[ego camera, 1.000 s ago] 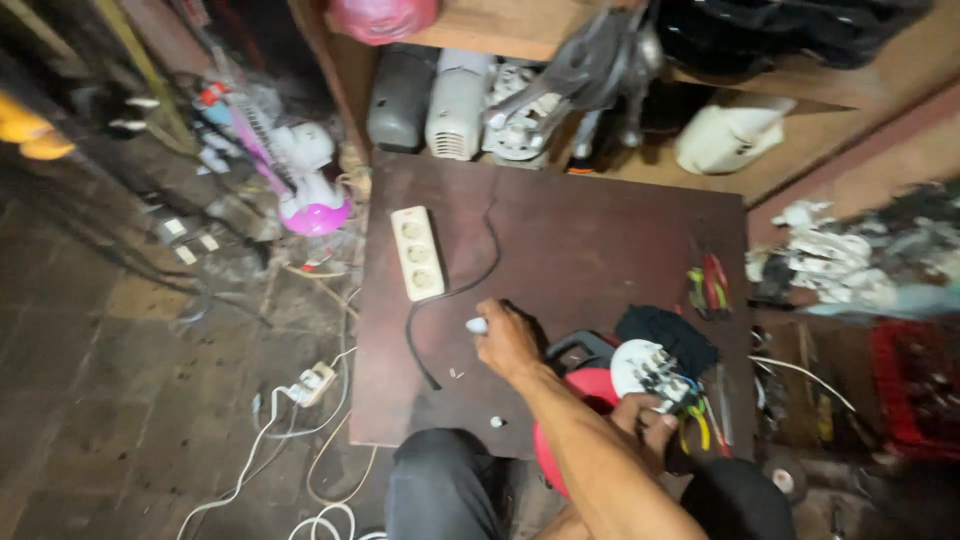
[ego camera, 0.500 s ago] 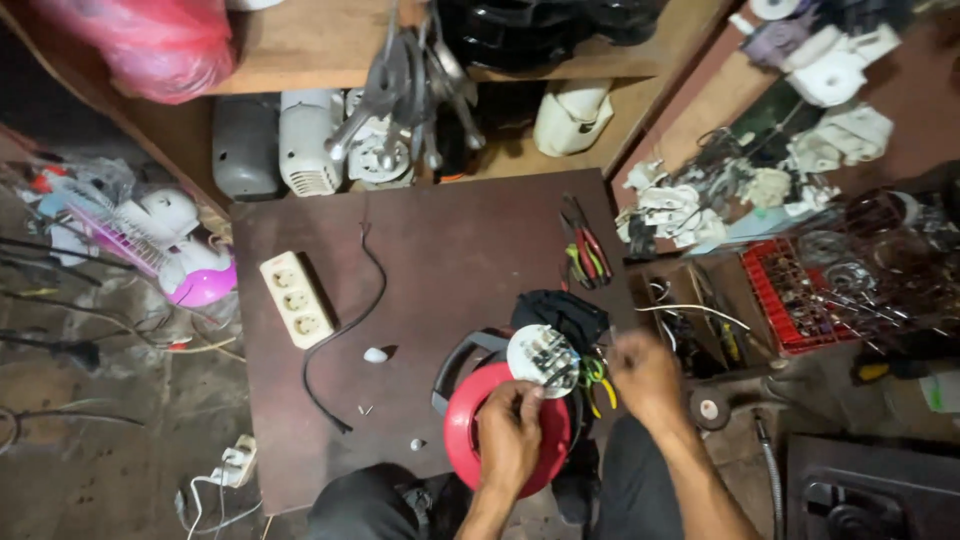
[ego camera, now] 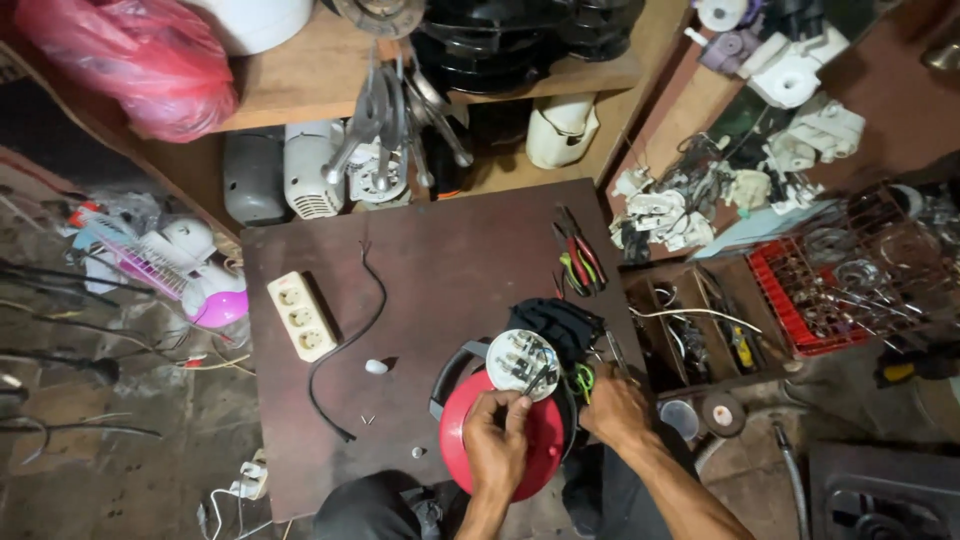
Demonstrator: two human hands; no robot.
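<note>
Red round appliance (ego camera: pixel 490 440) sits at lower centre of the frame, on the desk (ego camera: pixel 450 250) front edge, white wired disc (ego camera: pixel 522 362) on top facing up at the camera; round, so no clear long axis. Left hand (ego camera: pixel 497 450) fingers pinched at the disc's lower rim. Right hand (ego camera: pixel 615 410) closed around green-handled pliers (ego camera: pixel 583 380), just right of the disc. Best: steady the body, work wires with small moves. White power strip (ego camera: pixel 301 315) and black cable (ego camera: pixel 350 340) lie left, well apart.

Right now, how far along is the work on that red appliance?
Done: the red appliance is opened, its white round wired part exposed. In hand: the left hand pinches at that part's edge while the right hand steadies beside it. Left: a small white piece and screws lie loose on the board.
</note>
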